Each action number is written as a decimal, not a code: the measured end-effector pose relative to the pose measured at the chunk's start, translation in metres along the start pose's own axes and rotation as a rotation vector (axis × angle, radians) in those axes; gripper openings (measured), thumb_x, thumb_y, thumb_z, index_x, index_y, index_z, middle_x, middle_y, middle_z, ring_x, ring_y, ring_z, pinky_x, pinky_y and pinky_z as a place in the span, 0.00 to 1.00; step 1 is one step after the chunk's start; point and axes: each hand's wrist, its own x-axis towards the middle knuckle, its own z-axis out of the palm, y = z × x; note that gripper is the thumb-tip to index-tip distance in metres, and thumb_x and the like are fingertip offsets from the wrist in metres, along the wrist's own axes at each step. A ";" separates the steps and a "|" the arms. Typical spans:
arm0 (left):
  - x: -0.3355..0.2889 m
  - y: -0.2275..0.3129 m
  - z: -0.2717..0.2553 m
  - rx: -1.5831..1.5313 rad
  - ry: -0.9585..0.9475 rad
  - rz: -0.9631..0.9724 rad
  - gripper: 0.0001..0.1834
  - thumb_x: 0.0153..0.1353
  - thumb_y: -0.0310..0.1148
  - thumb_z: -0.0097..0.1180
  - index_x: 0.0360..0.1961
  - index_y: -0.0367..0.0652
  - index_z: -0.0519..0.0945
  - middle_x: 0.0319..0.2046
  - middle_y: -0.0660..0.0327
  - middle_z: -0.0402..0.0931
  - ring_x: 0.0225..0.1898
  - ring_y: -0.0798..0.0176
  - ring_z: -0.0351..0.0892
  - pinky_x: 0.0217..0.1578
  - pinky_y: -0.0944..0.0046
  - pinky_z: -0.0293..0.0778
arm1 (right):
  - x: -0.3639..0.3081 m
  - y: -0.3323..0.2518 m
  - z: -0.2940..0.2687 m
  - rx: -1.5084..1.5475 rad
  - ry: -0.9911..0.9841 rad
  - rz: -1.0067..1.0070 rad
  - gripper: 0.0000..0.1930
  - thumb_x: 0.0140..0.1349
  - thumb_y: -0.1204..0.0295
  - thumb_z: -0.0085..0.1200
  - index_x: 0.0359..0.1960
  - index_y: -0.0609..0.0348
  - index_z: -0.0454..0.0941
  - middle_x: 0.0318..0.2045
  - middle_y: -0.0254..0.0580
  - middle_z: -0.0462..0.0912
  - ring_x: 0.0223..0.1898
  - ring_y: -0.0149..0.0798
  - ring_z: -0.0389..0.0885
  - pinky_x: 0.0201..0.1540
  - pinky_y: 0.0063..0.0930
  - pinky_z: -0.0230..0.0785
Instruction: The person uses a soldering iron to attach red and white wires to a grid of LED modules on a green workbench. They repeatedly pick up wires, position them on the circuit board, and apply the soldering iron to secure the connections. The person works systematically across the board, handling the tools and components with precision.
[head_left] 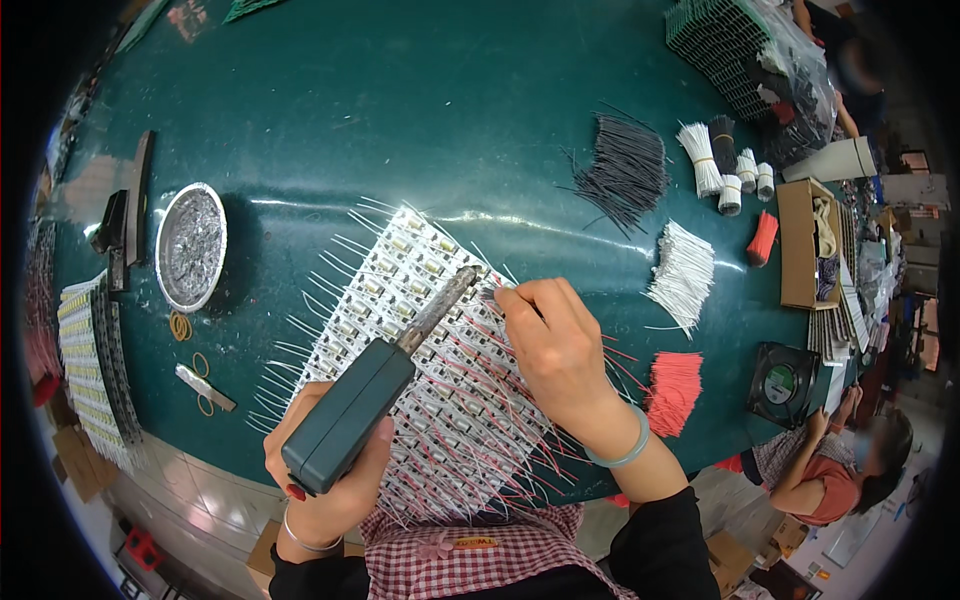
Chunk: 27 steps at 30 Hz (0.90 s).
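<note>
Over a green table [480,130], the left hand [338,506] grips a soldering iron [350,412]; the right hand [560,345] pinches a wire [489,294] beside its tip.

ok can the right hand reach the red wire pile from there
Probably yes: the red wire pile lies close beside the right hand, with only green tabletop and some thin wire ends showing between them.
</note>
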 end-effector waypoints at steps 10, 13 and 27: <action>-0.006 -0.004 -0.003 -0.061 0.032 -0.077 0.15 0.45 0.19 0.67 0.38 0.30 0.84 0.35 0.52 0.82 0.33 0.60 0.81 0.36 0.65 0.76 | -0.003 -0.009 -0.022 -0.047 0.121 -0.026 0.18 0.47 0.81 0.56 0.43 0.69 0.78 0.35 0.45 0.75 0.35 0.45 0.75 0.33 0.34 0.71; -0.006 -0.004 -0.003 -0.067 0.036 -0.091 0.15 0.46 0.19 0.67 0.38 0.30 0.84 0.35 0.53 0.82 0.33 0.61 0.81 0.36 0.65 0.76 | -0.004 -0.010 -0.020 -0.008 0.124 -0.048 0.19 0.46 0.81 0.57 0.44 0.70 0.77 0.36 0.46 0.76 0.35 0.46 0.75 0.33 0.34 0.71; -0.004 -0.010 0.002 -0.134 -0.004 -0.046 0.13 0.46 0.20 0.68 0.36 0.30 0.83 0.33 0.52 0.82 0.31 0.60 0.81 0.34 0.65 0.75 | -0.001 -0.001 0.000 0.040 0.066 -0.021 0.17 0.50 0.83 0.56 0.45 0.68 0.76 0.36 0.47 0.74 0.35 0.47 0.74 0.35 0.36 0.70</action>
